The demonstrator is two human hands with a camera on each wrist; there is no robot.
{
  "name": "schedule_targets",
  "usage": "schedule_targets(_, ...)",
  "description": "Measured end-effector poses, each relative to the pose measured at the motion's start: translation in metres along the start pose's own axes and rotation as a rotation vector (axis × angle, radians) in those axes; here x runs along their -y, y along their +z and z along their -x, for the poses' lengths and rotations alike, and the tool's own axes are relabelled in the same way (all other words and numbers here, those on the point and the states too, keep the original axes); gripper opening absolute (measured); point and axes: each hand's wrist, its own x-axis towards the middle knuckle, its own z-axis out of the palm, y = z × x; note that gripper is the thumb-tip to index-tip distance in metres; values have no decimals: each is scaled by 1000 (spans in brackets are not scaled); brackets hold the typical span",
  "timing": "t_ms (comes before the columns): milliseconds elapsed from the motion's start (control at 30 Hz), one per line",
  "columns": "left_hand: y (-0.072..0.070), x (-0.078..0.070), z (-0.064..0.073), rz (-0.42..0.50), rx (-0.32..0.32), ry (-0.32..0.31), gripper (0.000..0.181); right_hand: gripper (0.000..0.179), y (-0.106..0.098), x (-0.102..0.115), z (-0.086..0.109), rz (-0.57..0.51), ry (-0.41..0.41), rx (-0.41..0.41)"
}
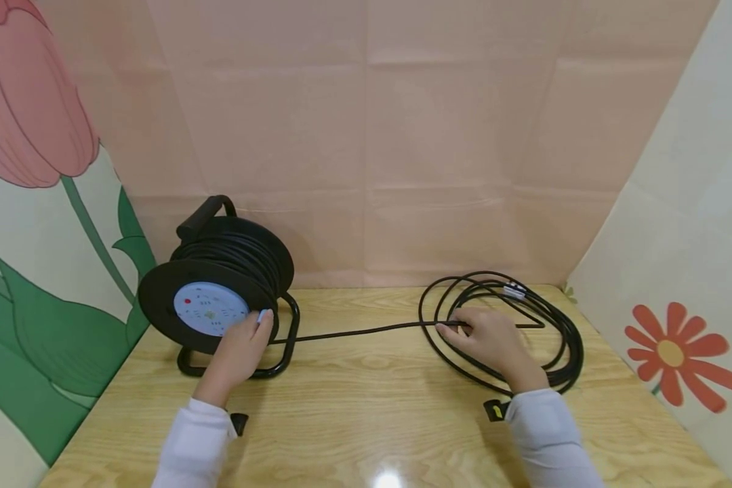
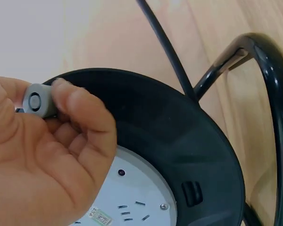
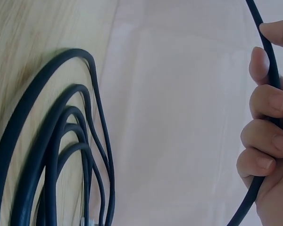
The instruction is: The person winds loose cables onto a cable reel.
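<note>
A black cable reel stands at the left of the table, cable wound on its drum and a pale socket panel on the near side. My left hand is at the reel's near rim; in the left wrist view its thumb and fingers pinch a grey crank knob. From the reel, a stretch of black cable runs rightward to my right hand. The right wrist view shows the fingers curled round this cable. Loose loops of cable lie beneath and around the right hand.
The reel's tubular stand rests on the wooden table. A white tag or tie sits on the loose coil. A pink backdrop rises behind, with flower-patterned panels on both sides. Black straps show near my sleeves.
</note>
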Motion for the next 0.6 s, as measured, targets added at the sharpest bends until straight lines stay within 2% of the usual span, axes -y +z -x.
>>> schedule_targets(167, 2, 1, 1, 9, 49, -13, 70, 25, 3, 6, -1, -17, -28, 11)
schedule_targets(300, 3, 1, 1, -4, 76, -21, 58, 18, 7, 11, -2, -27, -95, -17)
schedule_targets(400, 5, 3, 3, -18, 106, -34, 56, 11, 11, 17, -4, -39, -132, -28)
schedule_targets(600, 10, 16, 6, -24, 192, -102, 69, 10, 18, 31, -6, -80, -214, -64)
